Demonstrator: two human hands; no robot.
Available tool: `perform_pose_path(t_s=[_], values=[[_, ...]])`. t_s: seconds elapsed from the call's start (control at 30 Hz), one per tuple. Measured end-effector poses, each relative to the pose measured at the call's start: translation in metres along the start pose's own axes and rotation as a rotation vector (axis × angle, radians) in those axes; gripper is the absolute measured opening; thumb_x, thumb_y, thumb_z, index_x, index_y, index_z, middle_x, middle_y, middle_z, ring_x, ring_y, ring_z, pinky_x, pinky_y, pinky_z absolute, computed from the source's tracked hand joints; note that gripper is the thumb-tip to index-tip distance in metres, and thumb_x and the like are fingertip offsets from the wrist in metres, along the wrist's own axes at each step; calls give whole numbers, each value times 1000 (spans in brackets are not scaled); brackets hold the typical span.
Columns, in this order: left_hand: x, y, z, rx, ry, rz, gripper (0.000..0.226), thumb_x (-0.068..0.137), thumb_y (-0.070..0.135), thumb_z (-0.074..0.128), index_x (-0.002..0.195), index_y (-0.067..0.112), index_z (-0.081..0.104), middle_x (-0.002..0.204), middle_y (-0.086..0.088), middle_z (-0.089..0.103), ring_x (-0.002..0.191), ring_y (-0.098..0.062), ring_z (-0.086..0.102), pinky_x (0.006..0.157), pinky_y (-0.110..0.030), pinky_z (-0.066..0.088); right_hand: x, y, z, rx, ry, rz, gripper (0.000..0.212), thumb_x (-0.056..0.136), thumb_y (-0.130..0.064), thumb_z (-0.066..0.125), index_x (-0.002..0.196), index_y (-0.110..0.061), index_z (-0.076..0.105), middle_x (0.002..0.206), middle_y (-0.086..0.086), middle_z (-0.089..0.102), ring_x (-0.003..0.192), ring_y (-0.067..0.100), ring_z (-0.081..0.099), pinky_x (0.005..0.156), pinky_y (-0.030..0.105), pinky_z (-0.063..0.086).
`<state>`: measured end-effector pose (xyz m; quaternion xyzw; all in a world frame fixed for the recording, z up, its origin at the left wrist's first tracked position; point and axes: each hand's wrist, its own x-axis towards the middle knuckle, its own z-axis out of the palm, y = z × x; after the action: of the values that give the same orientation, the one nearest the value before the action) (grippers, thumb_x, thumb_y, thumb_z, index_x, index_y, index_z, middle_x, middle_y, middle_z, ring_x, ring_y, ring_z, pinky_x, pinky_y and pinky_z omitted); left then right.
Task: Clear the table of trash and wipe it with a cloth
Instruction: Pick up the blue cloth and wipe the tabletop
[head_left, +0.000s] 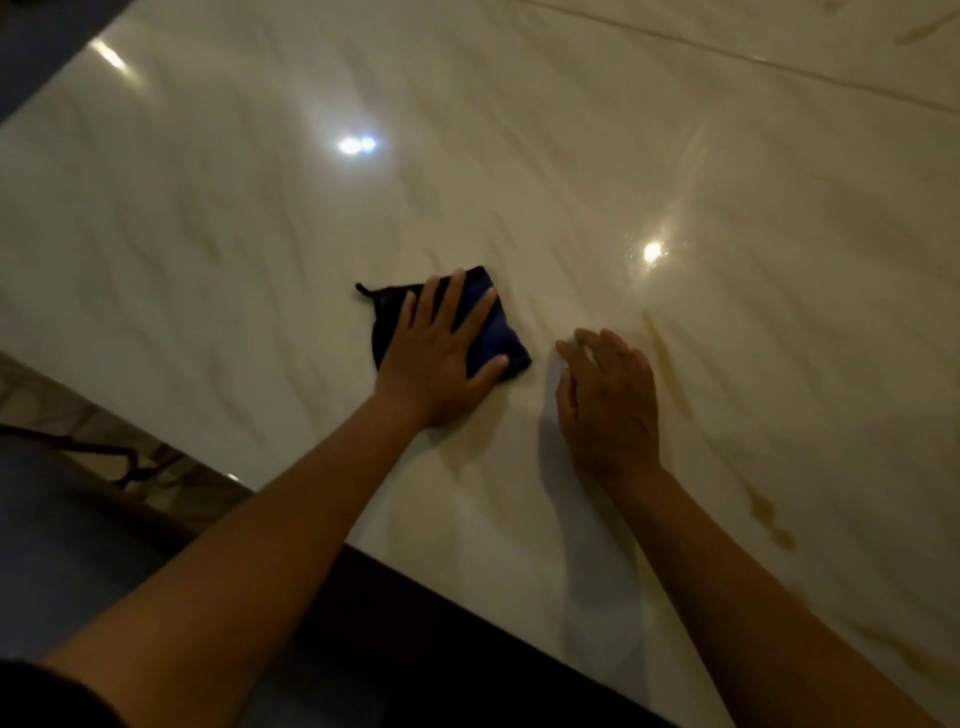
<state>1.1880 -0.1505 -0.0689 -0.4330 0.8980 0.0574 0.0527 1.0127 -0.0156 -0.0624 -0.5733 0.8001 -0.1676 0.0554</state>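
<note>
A folded dark blue cloth (498, 332) lies flat on the glossy cream marble table (260, 234). My left hand (441, 358) presses down on the cloth with its fingers spread flat over it. My right hand (608, 400) rests on the bare tabletop just right of the cloth, fingers loosely apart and holding nothing. No trash shows anywhere on the table.
The table's near edge (311, 525) runs diagonally from the left down to the bottom middle. A dark chair (78, 499) stands below that edge at the lower left. Brownish veins or streaks (670, 364) mark the surface right of my right hand. Lamp reflections shine on the top.
</note>
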Motion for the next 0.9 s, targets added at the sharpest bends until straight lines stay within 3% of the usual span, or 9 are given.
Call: perform_pose_path(t_s=[0.27, 0.4, 0.5, 0.6, 0.73, 0.9], values=[[-163, 50, 27, -131, 55, 54, 80, 95, 68, 31, 160, 29, 7, 167, -10, -4, 153, -35, -7, 121, -58, 9, -28, -25, 4, -44, -71, -128, 47, 96, -27, 34, 132, -9, 58, 137, 13, 56, 129, 31, 51, 108, 47, 40], [-158, 29, 25, -93, 46, 78, 78, 94, 70, 30, 159, 33, 9, 168, -7, -1, 153, -33, -3, 120, -57, 11, -36, -29, 5, -67, -140, -127, 51, 96, -30, 34, 142, -11, 48, 147, 10, 47, 138, 28, 40, 114, 45, 35], [-117, -1, 18, -88, 61, -157, 77, 94, 71, 23, 159, 33, 9, 168, -7, -1, 153, -35, 1, 121, -56, 7, -31, -21, 1, -90, -155, -165, 51, 97, -30, 33, 143, -12, 48, 148, 10, 47, 137, 27, 42, 114, 42, 35], [-96, 0, 18, -96, 62, -347, 80, 94, 71, 16, 160, 28, 2, 167, -11, -8, 152, -37, -8, 122, -54, -3, -30, -14, -3, -94, -164, -226, 49, 98, -29, 35, 142, -12, 48, 147, 11, 47, 137, 28, 43, 114, 40, 34], [-131, 73, 23, -150, 99, -245, 81, 95, 69, 27, 160, 28, 4, 166, -12, -9, 152, -37, -10, 121, -58, 2, -34, 1, -20, 10, -118, -236, 38, 99, -21, 48, 137, -13, 54, 142, 9, 52, 134, 26, 46, 110, 40, 40], [-185, 178, 30, -202, 20, -130, 83, 93, 69, 32, 159, 32, -2, 166, -8, -15, 152, -34, -16, 122, -58, 3, -43, 45, -45, 60, -52, -285, 35, 98, -17, 52, 131, -13, 60, 136, 8, 57, 127, 26, 51, 102, 41, 45]])
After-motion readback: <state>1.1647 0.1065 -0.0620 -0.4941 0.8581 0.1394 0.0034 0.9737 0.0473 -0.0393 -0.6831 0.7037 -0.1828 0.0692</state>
